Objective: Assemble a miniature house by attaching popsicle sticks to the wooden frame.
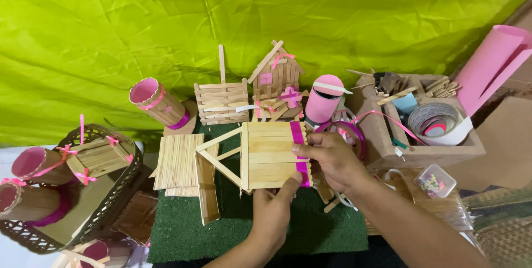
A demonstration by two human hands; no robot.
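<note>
You pinched the stick panel over the green mat, left hand gripping its near edge for support, right hand closed, pressing the pink ribbon flat on its right edge.

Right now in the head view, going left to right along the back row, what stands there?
Pink-lined stick cup → slatted stick crate → little stick house → pink cylinder → wooden box of supplies → pink paper roll.
</note>
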